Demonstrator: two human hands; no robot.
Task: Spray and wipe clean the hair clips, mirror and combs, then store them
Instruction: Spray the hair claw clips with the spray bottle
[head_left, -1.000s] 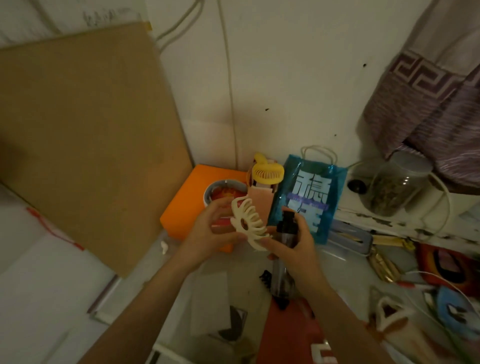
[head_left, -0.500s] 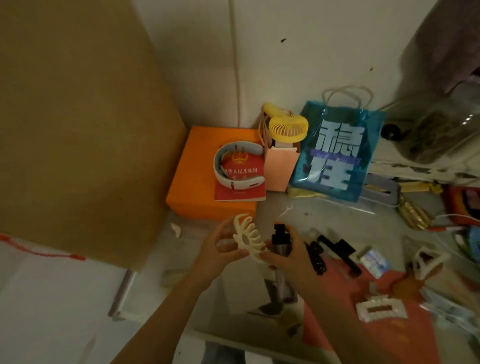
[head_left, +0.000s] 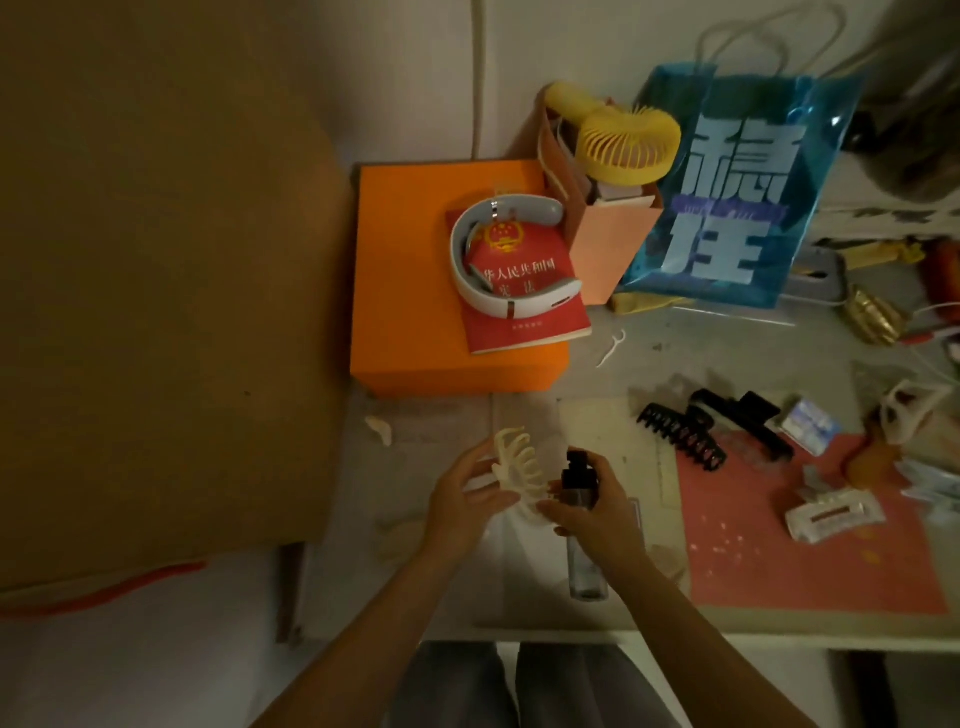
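Observation:
A cream claw hair clip (head_left: 519, 467) is held above the table's front edge between both hands. My left hand (head_left: 462, 504) pinches its left side. My right hand (head_left: 592, 512) grips a clear spray bottle (head_left: 582, 519) with a black nozzle and also touches the clip's lower end with its fingertips. Two black claw clips (head_left: 680, 434) (head_left: 743, 421) lie to the right on the table. A white rectangular clip (head_left: 834, 514) rests on the pink mat (head_left: 810, 566), and another pale clip (head_left: 909, 410) lies at the far right.
An orange box (head_left: 415, 280) at the back carries a red booklet (head_left: 524, 317) and a white neck band (head_left: 498, 260). Behind it stand a yellow fan (head_left: 623, 140) in a pink bag and a blue bag (head_left: 737, 192). A brown board (head_left: 156, 286) leans left.
The view has tilted down and moved closer to the table. Both hands have stayed together on the cream clip and spray bottle, now lower over the table's front edge.

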